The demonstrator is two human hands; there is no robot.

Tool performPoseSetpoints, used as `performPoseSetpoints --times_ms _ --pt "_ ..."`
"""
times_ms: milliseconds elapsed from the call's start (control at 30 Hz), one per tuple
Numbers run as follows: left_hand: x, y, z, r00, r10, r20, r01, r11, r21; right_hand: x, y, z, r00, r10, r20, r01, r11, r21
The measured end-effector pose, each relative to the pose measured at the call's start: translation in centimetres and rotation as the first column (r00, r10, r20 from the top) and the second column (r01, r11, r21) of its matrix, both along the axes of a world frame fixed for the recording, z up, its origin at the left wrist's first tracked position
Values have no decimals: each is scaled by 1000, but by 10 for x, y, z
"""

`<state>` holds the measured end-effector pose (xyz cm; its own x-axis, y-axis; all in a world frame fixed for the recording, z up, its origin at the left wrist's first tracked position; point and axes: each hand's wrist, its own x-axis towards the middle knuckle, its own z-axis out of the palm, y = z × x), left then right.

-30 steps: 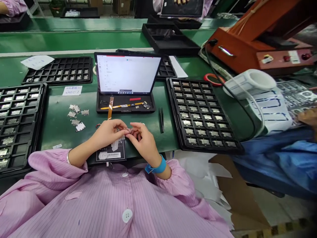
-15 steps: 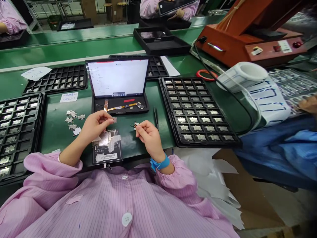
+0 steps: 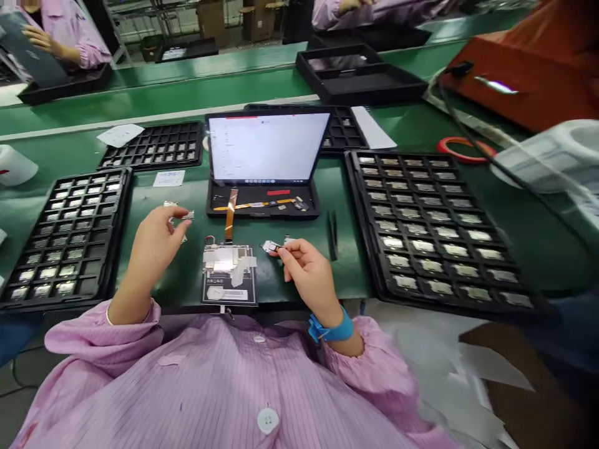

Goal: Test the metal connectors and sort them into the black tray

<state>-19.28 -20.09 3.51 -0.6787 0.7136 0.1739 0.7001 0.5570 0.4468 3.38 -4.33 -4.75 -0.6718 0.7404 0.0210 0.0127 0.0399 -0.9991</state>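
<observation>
My left hand (image 3: 154, 246) is closed in a pinch on a small metal-shielded circuit board (image 3: 188, 216), over a pile of similar loose boards (image 3: 171, 204) that it mostly hides. Between the thumb and fingers of my right hand (image 3: 309, 274) is a small white-and-black part (image 3: 271, 247) with a thin dark wire; another pale piece (image 3: 289, 240) shows behind the fingers. Between my hands lies a flat black battery-like unit (image 3: 229, 280) with taped metal shielding on top. An orange ribbon cable (image 3: 230, 215) links it to the lit screen (image 3: 269, 146) standing in a black tray.
Black tweezers (image 3: 332, 235) lie right of my right hand. Compartment trays of small boards stand at left (image 3: 70, 237) and right (image 3: 435, 231), with another tray (image 3: 154, 146) behind. Red tape (image 3: 465, 149) and an orange machine (image 3: 519, 81) are at right. Co-workers sit across the bench.
My view has swung left. The left hand has moved from above the black unit to the loose boards, still pinching a small board. My right hand has turned, showing more of its part.
</observation>
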Motion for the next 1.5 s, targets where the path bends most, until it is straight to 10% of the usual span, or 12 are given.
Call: performPoseSetpoints --times_ms 200,467,600,733,1500 --pt "-26 -30 -24 993 95 76 -73 966 -249 -2 4 -2 997 11 74 -20 993 116" --pt "-6 -14 -11 976 -3 219 11 999 -35 0 2 4 1000 5 -6 -4 1000 16" --pt "29 25 0 670 -302 678 221 953 206 -1 1 8 1000 -4 8 4 1000 -13" --pt "53 59 -13 392 -247 886 311 942 125 0 1 9 1000 5 22 -3 998 -63" --pt "68 65 -39 285 -315 905 265 934 241 -2 1 10 998 61 15 -60 997 -49"
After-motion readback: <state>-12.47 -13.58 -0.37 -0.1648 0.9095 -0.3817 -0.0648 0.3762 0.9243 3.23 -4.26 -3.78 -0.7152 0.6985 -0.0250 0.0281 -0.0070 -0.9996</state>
